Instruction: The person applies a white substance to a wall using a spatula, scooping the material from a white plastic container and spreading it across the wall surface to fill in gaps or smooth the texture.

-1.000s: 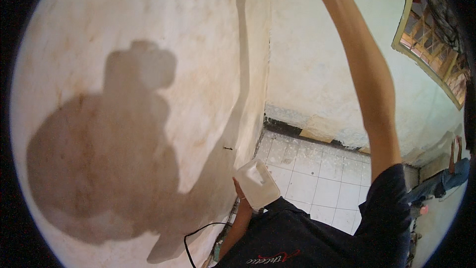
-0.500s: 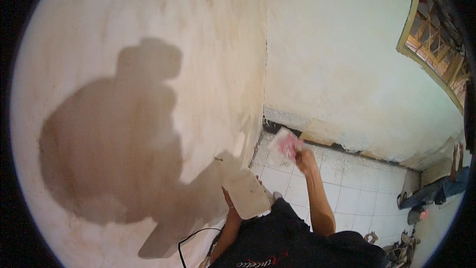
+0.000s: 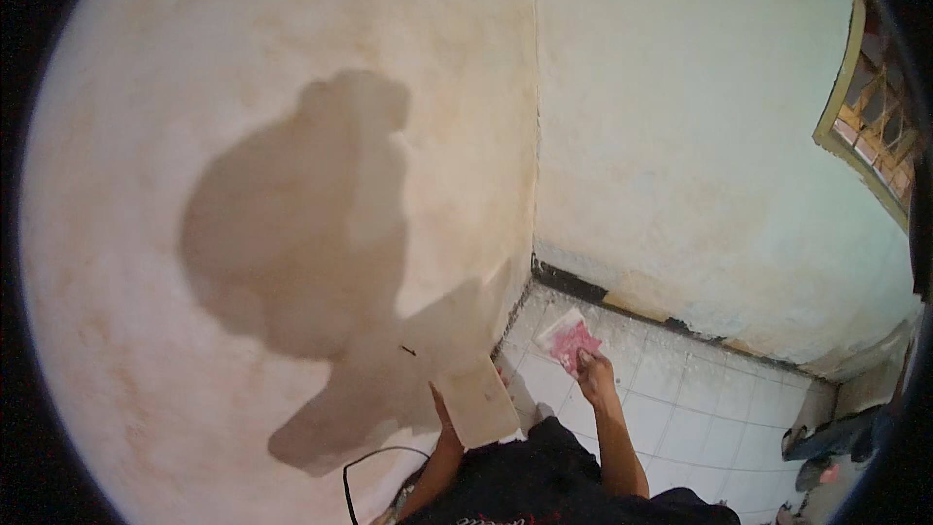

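Lowered since a second ago, the right hand (image 3: 595, 376) grips a pink-smeared scraper (image 3: 569, 338) pointing up-left near the corner, while the left hand (image 3: 445, 406) holds a tilted board (image 3: 476, 401) just left of it.

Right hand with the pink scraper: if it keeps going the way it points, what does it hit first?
Probably the wall base near the corner: the right hand points the scraper up-left over the tiled floor. Depth is unclear.

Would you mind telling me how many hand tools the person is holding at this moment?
2. A flat pale board is held up in the left hand near the wall corner, and a pink-smeared scraper blade is in the right hand over the tiled floor. Others may lie out of sight.
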A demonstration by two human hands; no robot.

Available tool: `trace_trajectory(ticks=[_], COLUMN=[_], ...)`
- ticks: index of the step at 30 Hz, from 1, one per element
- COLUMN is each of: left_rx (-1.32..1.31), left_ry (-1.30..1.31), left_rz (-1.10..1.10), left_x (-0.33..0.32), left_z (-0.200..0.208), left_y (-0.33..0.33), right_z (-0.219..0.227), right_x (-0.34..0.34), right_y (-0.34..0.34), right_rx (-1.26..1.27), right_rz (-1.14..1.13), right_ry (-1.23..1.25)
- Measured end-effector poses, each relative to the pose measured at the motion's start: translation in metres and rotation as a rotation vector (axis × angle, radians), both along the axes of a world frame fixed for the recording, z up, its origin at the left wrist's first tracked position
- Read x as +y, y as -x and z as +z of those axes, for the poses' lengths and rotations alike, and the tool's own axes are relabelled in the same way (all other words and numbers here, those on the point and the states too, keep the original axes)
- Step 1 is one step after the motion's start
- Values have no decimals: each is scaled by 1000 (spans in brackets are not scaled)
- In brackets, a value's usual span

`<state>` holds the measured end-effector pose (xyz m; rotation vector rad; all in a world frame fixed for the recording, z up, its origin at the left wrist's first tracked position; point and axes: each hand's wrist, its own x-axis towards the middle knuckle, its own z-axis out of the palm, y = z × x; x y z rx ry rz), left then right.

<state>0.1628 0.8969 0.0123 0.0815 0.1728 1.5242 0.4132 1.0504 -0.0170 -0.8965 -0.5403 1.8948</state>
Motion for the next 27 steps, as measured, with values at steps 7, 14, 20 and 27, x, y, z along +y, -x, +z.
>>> trace_trajectory(ticks=[7, 14, 20, 27], left_rx=[-103, 10, 31, 65], left_ry=[48, 103, 75, 91], left_rz=[89, 212, 337, 435], left_x=[24, 27, 16, -7], left_z=[23, 26, 22, 14], left_y=[-22, -40, -53, -48], right_z=[8, -6, 74, 99], right_x=[23, 28, 36, 37], right_y=[-7, 3, 72, 155], right_rx=[-36, -63, -24, 148], right_rz=[20, 214, 391, 428], right_ry=[75, 93, -72, -135])
